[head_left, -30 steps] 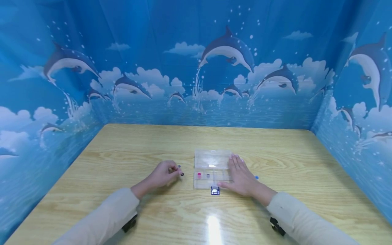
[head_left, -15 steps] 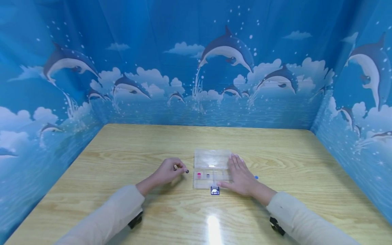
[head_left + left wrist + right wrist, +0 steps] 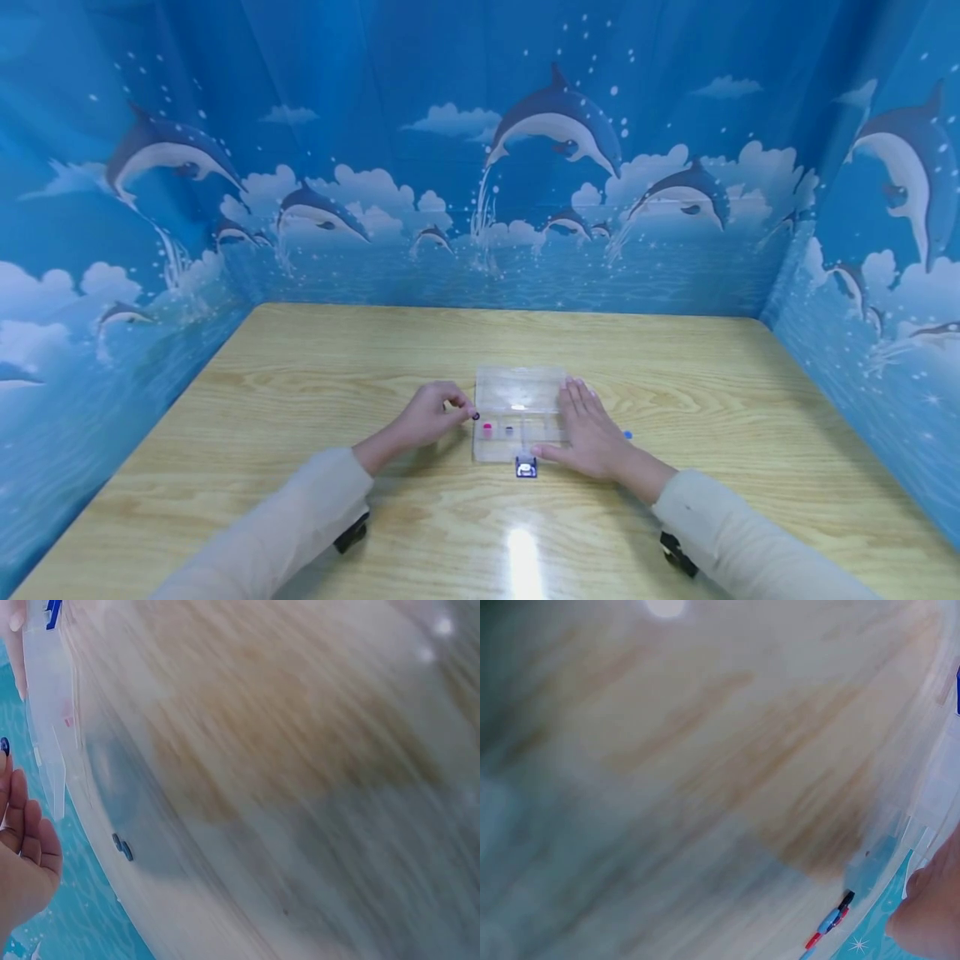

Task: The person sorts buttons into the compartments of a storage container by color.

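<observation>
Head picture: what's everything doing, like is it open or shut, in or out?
Clear plastic box: open
Lid: swung back
Blue clasp: undone
Pink piece: inside the box
Dark piece beside it: inside too
Left hand: pinching another dark piece
Right hand: fingers outstretched, over the box's right end
Blue piece: outside the box

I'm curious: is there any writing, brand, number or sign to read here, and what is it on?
None can be read.
Clear box: no legible lettering.
Blue clasp: pale patch, too small to make out.
Small dark piece in the left hand: too small to tell.
Dolphin backdrop: pictures, no words seen.
</observation>
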The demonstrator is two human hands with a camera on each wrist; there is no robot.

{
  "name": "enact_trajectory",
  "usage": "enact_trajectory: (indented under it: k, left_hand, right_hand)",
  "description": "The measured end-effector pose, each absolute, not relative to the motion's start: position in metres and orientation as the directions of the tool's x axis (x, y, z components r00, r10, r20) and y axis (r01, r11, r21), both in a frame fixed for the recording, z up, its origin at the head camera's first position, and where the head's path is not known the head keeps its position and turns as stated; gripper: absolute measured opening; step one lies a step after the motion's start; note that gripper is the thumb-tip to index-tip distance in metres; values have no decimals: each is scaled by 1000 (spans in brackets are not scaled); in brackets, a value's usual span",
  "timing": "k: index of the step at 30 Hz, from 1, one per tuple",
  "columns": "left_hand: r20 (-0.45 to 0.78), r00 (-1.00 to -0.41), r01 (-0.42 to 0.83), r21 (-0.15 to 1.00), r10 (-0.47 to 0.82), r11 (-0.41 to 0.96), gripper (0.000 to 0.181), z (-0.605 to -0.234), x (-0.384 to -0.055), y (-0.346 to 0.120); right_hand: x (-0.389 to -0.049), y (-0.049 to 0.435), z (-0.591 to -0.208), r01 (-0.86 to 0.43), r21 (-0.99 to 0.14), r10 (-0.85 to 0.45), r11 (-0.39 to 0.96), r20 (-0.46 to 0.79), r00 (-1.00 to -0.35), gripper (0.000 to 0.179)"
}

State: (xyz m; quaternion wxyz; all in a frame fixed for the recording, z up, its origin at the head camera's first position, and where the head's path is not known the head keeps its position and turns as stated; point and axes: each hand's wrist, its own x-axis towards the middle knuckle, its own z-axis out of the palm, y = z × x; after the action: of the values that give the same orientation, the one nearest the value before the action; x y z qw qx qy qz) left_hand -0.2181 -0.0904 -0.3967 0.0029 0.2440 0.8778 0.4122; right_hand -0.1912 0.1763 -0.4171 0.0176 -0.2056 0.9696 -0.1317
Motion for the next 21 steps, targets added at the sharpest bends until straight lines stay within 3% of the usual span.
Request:
enact_trajectory:
  k: [11,21]
  left_hand:
    - [185,-889,411,727,419,550,8,-395,-219,-77]
    - [252,-843,505,676,476,536,8,-395,-221,-65]
  right_hand:
    - [-191,176,-417,-390,-260,-398,884,21,-917,104]
    - [-191,176,-417,-394,-257,-399,882,37,-916,104]
